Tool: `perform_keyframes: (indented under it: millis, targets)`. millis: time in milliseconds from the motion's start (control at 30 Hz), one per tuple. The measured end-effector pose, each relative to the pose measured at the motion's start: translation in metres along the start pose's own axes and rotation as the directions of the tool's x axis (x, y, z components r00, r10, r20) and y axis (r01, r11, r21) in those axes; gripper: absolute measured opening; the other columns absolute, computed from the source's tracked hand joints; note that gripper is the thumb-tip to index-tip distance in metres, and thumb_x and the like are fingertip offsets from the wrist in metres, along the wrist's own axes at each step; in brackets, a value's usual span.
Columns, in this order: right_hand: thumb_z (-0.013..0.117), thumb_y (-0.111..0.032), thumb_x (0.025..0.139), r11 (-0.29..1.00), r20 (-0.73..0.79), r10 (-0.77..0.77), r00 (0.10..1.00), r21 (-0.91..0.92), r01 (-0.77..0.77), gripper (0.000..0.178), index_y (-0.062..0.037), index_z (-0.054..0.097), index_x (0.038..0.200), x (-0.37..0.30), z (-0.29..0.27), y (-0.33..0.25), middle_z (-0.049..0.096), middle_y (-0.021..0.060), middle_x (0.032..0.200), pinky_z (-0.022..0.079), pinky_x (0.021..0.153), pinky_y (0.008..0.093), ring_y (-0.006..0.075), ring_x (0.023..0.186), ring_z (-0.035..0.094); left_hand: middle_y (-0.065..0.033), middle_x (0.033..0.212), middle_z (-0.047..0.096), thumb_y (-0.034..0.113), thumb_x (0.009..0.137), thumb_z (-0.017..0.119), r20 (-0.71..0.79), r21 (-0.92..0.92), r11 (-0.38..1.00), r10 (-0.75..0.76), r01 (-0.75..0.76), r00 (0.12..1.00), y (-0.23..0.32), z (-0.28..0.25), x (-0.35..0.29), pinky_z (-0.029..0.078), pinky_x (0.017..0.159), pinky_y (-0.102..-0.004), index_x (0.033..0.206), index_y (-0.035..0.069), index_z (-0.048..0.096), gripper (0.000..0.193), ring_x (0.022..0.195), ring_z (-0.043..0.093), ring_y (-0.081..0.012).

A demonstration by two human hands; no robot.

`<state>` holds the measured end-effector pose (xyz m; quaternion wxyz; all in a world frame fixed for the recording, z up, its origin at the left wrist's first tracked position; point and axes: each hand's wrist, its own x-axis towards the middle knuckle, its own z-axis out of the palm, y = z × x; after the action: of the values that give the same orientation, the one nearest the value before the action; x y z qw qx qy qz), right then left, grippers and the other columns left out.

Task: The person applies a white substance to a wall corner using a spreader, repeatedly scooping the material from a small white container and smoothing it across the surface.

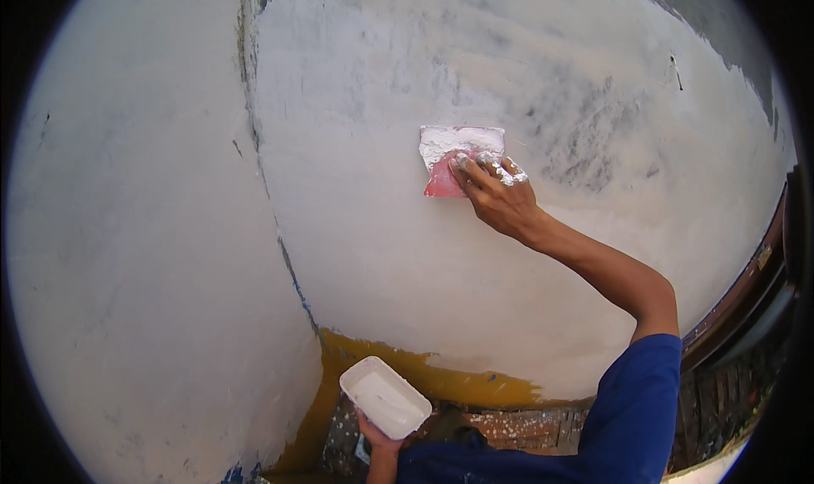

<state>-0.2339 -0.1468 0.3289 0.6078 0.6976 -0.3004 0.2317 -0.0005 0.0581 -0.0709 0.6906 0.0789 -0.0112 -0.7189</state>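
My right hand (502,197) is closed on a red putty spreader (443,181), a flat sheet whose upper part is coated with white putty. The spreader lies against the pale wall (381,255), and its far edge points up. White putty is smeared over the fingers of this hand. Low in the view, my left hand (377,436) grips a white rectangular tub (413,429) from below and its near side. White putty (386,397) covers the tub's bottom. Part of the left hand is hidden under the tub.
A rough, dark crack (273,208) runs down the corner between this wall and the left wall (153,247). Mustard-yellow paint (449,382) bands the wall's foot. Dark patches (593,132) show at upper right. A brown frame (733,302) borders the right side.
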Motion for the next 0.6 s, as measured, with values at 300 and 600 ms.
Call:
perform_keyframes:
  millis: [300, 600]
  targets:
    - [0.065, -0.006, 0.082, 0.973, -0.405, 0.210, 0.890, 0.176, -0.149, 0.015, -0.0034, 0.073, 0.095, 0.146, -0.079, 0.143, 0.070, 0.0110, 0.091, 0.054, 0.069, 0.0388, 0.0299, 0.085, 0.064, -0.0149, 0.141, 0.050, 0.060, 0.093, 0.039, 0.031, -0.043, 0.996, -0.075, 0.077, 0.997, -0.005, -0.005, -0.002, 0.041, 0.102, -0.0633, 0.146, 0.014, 0.038, 0.070, 0.125, 0.051, -0.0409]
    - [0.062, -0.003, 0.075, 0.994, -0.121, 0.026, 0.992, 0.108, -0.013, 0.033, -0.0067, 0.068, 0.107, 0.034, -0.025, 0.060, 0.065, 0.0027, 0.097, 0.053, 0.081, 0.0331, 0.0200, 0.092, 0.065, -0.0148, 0.141, 0.049, 0.060, 0.094, 0.038, 0.036, 0.017, 0.999, -0.041, 0.041, 0.999, -0.008, 0.003, -0.001, 0.041, 0.102, -0.0629, 0.146, 0.015, 0.038, 0.070, 0.126, 0.050, -0.0407]
